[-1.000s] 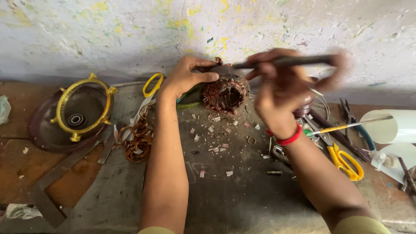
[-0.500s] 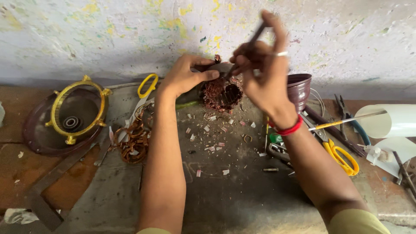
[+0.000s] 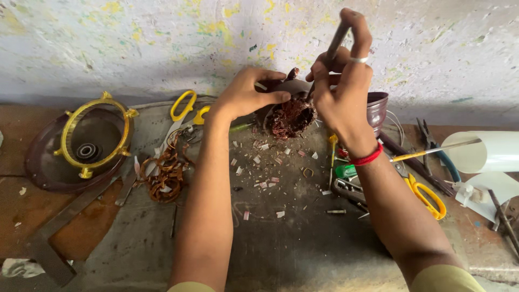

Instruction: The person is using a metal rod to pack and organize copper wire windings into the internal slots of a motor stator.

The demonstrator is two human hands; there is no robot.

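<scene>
The right hand [image 3: 341, 92] has swung its thin dark metal rod [image 3: 336, 40] from lying level to nearly upright, fingers clenched round it, tip at the round rusty-brown copper-wound coil [image 3: 292, 116]. The left hand [image 3: 248, 94] clasps that coil against the grey table [image 3: 281, 238], with yellow-handled scissors [image 3: 183, 111] left of the coil.

Soft even daylight (slight edge blur)

Both bare forearms are extended forward, side by side. The left hand [image 3: 246, 94] is held palm-down with fingers curled in a grip. The right hand [image 3: 340, 92] is raised higher, closed in a fist, its wrist bent upward.
</scene>
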